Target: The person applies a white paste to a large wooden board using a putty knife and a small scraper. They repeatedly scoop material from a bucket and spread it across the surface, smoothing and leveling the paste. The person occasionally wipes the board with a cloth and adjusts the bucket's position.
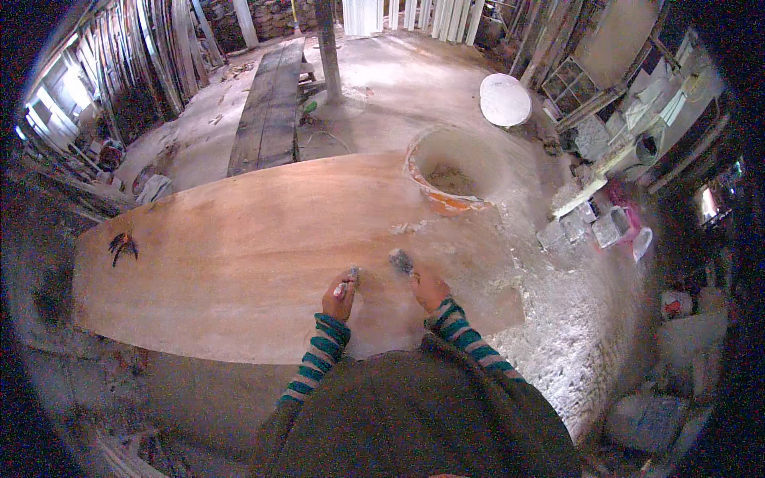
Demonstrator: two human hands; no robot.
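partly hidden in the left hand [338, 303], a small greyish object [353, 273]

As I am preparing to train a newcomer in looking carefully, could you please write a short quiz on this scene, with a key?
1. True or false: the round white disc lies farther from the person than the bucket.
2. Which colour shows on the bucket's outer wall? A) blue B) orange C) green
3. Which of the person's two hands is nearer the bucket, and what does it hold?

Key
1. True.
2. B.
3. The right hand; it holds a grey-headed tool, whose exact kind is not clear.
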